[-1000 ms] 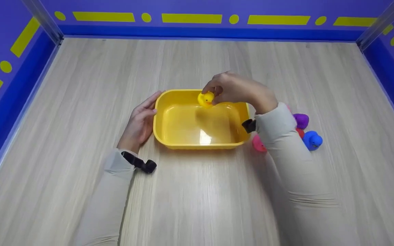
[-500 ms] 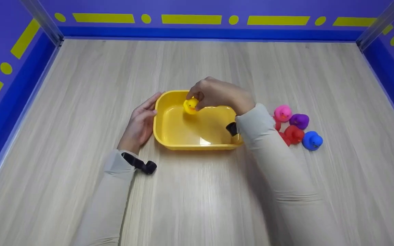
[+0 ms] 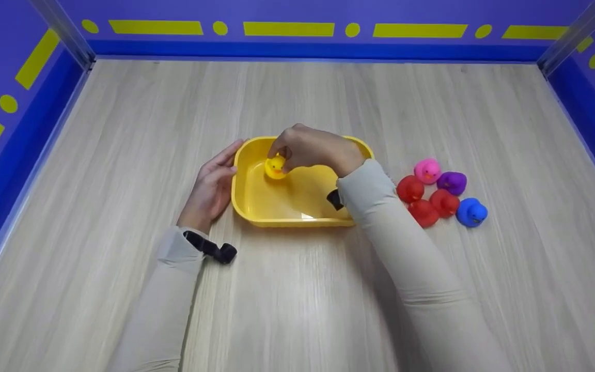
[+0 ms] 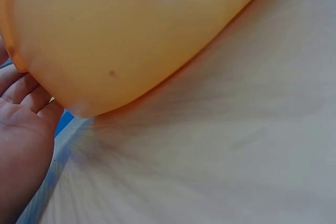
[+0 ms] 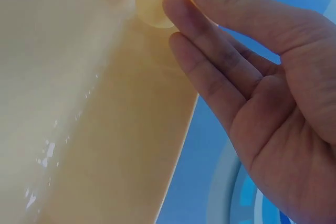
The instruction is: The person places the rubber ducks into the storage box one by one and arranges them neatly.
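Note:
A yellow toy duck (image 3: 275, 168) is low inside the yellow plastic tub (image 3: 302, 222), near its left end, with its orange beak facing front. My right hand (image 3: 310, 147) reaches over the tub's far side and pinches the duck between thumb and fingertips. In the right wrist view, the thumb (image 5: 231, 9) and fingers meet at the pale yellow duck (image 5: 155, 1). My left hand (image 3: 212, 183) holds the tub's left end, its thumb at the rim and its fingers along the outer wall. From the left wrist, the fingers (image 4: 26, 90) appear against the tub's outside (image 4: 131, 35).
Right of the tub, several toy ducks stand in a cluster: a pink duck (image 3: 427, 171), a purple duck (image 3: 452, 183), a blue duck (image 3: 471, 212) and red ducks (image 3: 423, 213). Blue and yellow panels (image 3: 297, 49) wall the wooden table (image 3: 297, 299) at the back and sides.
My right hand has carried the yellow duck leftward and lower in the tub. The duck cluster, earlier partly behind the right arm, now shows more fully. My left hand stays put.

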### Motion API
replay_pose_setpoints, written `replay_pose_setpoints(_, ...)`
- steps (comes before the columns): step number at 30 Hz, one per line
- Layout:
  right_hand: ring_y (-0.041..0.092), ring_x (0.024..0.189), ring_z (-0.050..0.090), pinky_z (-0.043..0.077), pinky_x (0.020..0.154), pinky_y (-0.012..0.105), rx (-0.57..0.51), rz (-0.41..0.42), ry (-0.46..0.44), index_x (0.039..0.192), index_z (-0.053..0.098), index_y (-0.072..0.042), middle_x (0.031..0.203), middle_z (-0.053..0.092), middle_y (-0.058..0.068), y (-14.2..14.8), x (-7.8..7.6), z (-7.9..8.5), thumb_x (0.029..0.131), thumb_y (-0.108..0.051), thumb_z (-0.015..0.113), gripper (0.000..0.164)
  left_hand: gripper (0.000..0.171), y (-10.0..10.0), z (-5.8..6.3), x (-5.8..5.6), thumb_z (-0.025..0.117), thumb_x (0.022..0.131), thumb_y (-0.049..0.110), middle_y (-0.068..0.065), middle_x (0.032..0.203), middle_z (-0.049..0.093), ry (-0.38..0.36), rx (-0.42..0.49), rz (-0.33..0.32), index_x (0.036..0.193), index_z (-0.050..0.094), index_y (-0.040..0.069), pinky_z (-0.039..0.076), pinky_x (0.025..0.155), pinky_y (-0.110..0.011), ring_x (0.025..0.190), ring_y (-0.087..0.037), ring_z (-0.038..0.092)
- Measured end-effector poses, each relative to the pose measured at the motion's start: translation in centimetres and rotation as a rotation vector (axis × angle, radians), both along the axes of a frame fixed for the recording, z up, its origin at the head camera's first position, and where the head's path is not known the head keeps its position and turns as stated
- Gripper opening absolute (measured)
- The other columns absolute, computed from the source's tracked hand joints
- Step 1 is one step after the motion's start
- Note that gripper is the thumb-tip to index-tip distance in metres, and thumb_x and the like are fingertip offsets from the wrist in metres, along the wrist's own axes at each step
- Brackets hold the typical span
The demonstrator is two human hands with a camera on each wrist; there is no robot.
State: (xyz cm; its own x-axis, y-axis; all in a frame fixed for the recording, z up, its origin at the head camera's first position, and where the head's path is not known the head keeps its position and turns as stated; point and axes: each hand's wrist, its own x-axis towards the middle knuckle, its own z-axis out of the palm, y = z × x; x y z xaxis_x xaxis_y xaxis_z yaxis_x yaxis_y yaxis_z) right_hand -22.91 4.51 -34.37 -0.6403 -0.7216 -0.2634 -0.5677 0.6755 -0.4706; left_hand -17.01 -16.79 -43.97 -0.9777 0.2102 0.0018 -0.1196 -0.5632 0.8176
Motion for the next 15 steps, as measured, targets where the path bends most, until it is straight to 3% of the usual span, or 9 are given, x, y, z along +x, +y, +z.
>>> replay_pose_setpoints(15, 0.019, 0.095, 0.060, 0.053, 0.092, 0.027, 0.009, 0.023, -0.042, 0.120, 0.068, -0.012, 0.111, 0.069, 0.005, -1.4, 0.1, -0.8, 0.084, -0.013, 0.072, 0.036, 0.060, -0.1, -0.1, 0.0, 0.035, 0.088, -0.010, -0.018, 0.155, 0.031, 0.002, -0.008, 0.006, 0.147, 0.029, -0.005, 0.027, 0.119, -0.034, 0.144, -0.025, 0.030)
